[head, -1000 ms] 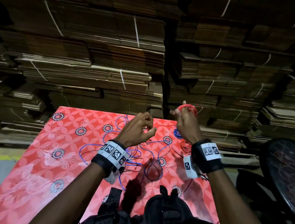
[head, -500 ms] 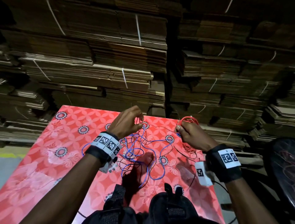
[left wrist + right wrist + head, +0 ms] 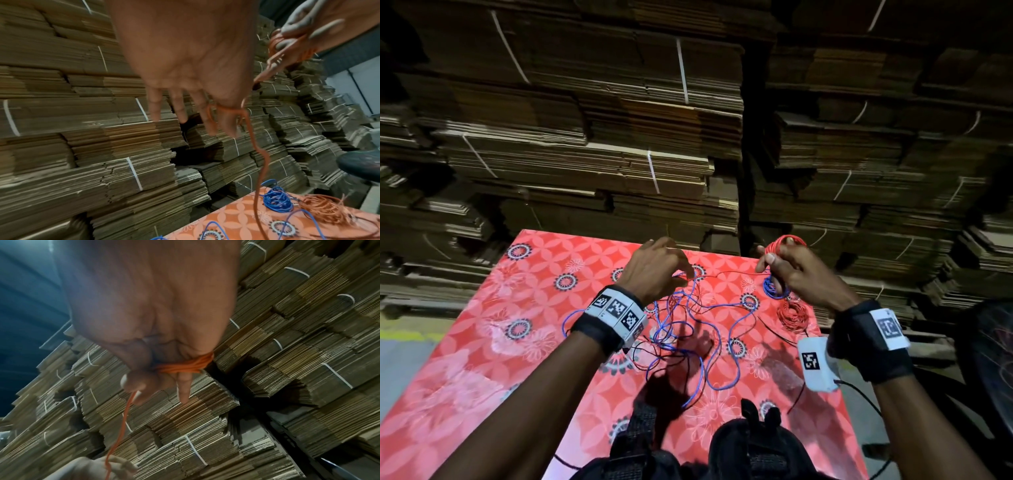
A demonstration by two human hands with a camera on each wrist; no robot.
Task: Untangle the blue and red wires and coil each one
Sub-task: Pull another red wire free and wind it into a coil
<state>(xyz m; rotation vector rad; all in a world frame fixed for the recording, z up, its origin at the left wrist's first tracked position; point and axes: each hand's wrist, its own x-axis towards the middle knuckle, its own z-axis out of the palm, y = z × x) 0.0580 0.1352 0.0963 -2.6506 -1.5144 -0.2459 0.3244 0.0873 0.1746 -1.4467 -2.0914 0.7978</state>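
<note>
A red wire coil (image 3: 786, 244) is wound round the fingers of my right hand (image 3: 774, 257), which grips it above the table's far right corner; the loops (image 3: 185, 366) cross the fingers under the thumb. From there a red strand (image 3: 726, 274) runs to my left hand (image 3: 686, 277), which pinches it; the strand (image 3: 226, 111) loops over the index finger. Loose blue wire (image 3: 688, 329), tangled with red, lies on the red floral cloth (image 3: 524, 342) below both hands. A small blue coil (image 3: 774, 291) and a second red coil (image 3: 792, 315) rest at the right.
Tall stacks of strapped flat cardboard (image 3: 619, 154) rise right behind the table's far edge. A dark round object (image 3: 989, 359) stands at the right. A black strap harness (image 3: 750, 448) sits at the near edge. Thin black leads (image 3: 777, 329) trail over the cloth.
My left hand has drawn leftward away from my right hand, stretching a red strand between them. The right hand still grips the red coil at about the same spot.
</note>
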